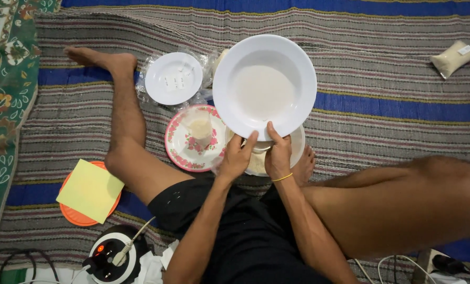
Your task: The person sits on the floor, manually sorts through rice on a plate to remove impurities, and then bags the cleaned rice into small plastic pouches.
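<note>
Both my hands grip the near rim of a large white deep plate (264, 84), which I hold up over the mat; a thin layer of white powder lies in its middle. My left hand (237, 156) pinches the rim from the left, my right hand (278, 153), with a yellow band at the wrist, from the right. Under the hands sits a white bowl (297, 149) with pale grainy stuff in it, mostly hidden. To its left lies a pink-flowered plate (185, 150) bearing a clear plastic cup (199, 126).
I sit on a striped woven mat with legs spread. A small white lid (173, 78) rests on clear plastic wrap. An orange plate (77, 215) under a yellow sheet (90, 190) lies left. A small bag of grains (453, 58) lies far right. A black-and-white appliance (111, 255) and cables are near.
</note>
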